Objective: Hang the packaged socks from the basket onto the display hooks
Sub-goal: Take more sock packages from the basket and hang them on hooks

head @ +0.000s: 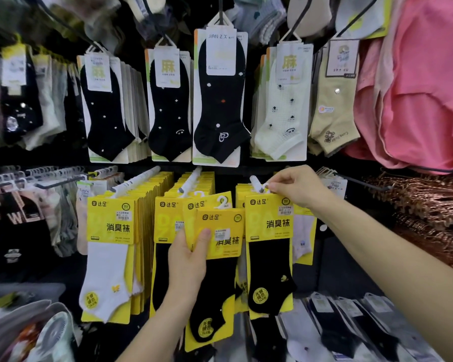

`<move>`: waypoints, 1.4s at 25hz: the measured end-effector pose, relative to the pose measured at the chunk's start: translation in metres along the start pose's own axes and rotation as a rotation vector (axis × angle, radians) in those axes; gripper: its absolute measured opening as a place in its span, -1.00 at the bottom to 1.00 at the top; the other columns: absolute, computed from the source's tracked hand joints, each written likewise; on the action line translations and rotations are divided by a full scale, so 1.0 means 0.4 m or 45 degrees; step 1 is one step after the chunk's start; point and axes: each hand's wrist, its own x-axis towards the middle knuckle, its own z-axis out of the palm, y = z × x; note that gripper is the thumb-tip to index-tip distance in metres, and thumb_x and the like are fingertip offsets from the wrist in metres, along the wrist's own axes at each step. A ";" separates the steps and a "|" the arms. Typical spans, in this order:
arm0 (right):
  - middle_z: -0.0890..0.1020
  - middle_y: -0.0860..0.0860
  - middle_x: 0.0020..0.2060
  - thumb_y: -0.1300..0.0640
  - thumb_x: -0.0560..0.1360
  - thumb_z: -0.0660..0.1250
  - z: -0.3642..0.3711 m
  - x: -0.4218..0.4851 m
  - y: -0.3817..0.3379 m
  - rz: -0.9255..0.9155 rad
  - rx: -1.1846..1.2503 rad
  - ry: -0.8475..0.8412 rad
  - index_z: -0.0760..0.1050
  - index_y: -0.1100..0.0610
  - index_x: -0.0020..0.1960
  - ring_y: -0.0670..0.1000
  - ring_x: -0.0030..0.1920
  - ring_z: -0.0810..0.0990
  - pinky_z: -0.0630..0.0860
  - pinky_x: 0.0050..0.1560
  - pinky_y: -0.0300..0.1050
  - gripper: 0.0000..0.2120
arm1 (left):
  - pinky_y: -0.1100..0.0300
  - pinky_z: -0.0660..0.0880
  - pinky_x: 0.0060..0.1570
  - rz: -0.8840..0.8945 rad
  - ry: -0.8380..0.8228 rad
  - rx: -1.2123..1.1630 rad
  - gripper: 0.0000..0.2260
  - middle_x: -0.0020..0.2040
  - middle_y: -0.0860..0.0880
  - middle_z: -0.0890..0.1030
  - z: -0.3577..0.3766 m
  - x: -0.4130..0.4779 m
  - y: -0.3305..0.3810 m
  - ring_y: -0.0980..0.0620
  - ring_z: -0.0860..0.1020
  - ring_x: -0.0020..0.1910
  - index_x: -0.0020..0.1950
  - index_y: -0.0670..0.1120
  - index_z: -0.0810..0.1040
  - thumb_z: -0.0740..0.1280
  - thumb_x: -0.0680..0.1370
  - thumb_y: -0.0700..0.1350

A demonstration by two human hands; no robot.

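Observation:
My left hand (187,259) grips a small stack of yellow-carded black sock packs (215,257) in front of the middle row, thumb on the front card. My right hand (296,186) pinches the white plastic hanger loop of another yellow-carded black sock pack (270,257) at the tip of the right display hook (256,184). Whether the loop is over the hook tip I cannot tell. Two more hooks, the left hook (136,180) and the middle hook (190,182), carry full rows of yellow packs, white socks (107,273) in front at left. The basket is not clearly in view.
Above hang rows of black and pale socks on carded packs (219,100). Pink garments (424,87) hang at the right, copper-coloured hangers (424,205) below them. More bagged socks (338,327) lie low right, folded goods (37,333) low left.

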 end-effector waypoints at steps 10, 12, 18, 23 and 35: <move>0.60 -0.08 -0.37 0.18 0.42 0.44 0.044 0.022 0.022 0.055 -0.033 0.062 0.54 0.02 -0.30 -0.10 -0.30 0.54 0.43 -0.30 -0.23 -0.84 | -0.03 0.53 0.12 -0.008 0.014 -0.011 -0.89 -0.01 0.15 0.64 -0.045 0.000 0.011 0.15 0.59 0.05 -0.01 0.18 0.52 0.30 0.53 -0.04; 0.57 -0.13 -0.37 0.17 0.43 0.43 0.041 0.013 0.024 0.017 -0.082 0.103 0.53 0.00 -0.32 -0.12 -0.30 0.50 0.39 -0.33 -0.25 -0.82 | -0.08 0.52 0.14 -0.017 0.005 -0.041 -0.89 0.03 0.10 0.64 -0.037 0.000 0.016 0.09 0.59 0.06 0.01 0.14 0.53 0.32 0.50 0.00; 0.56 -0.14 -0.34 -0.01 0.48 0.33 0.055 -0.081 -0.002 -0.393 -0.127 0.189 0.55 -0.02 -0.20 -0.18 -0.31 0.51 0.37 -0.31 -0.32 -0.88 | 0.02 0.55 0.08 -0.060 -0.048 -0.135 -0.76 -0.02 0.11 0.66 0.017 -0.005 0.029 0.12 0.61 0.03 -0.03 0.12 0.56 0.37 0.33 0.12; 0.57 -0.18 -0.36 0.13 0.47 0.38 0.031 -0.095 0.005 -0.352 -0.098 0.067 0.53 -0.02 -0.23 -0.16 -0.29 0.49 0.41 -0.21 -0.31 -0.88 | 0.15 0.59 -0.10 -0.144 -0.141 -0.150 -0.81 -0.09 0.08 0.68 0.100 -0.015 0.021 0.08 0.65 -0.06 -0.05 0.08 0.56 0.42 0.38 0.05; 0.58 -0.19 -0.44 0.15 0.47 0.34 0.014 0.005 0.000 -0.272 -0.273 0.083 0.53 -0.02 -0.30 -0.20 -0.34 0.53 0.41 -0.38 -0.39 -0.81 | 0.22 0.47 0.09 -0.061 0.020 -0.089 -0.84 0.05 0.12 0.63 0.021 0.004 -0.006 0.22 0.56 0.06 0.07 0.13 0.51 0.17 0.59 0.05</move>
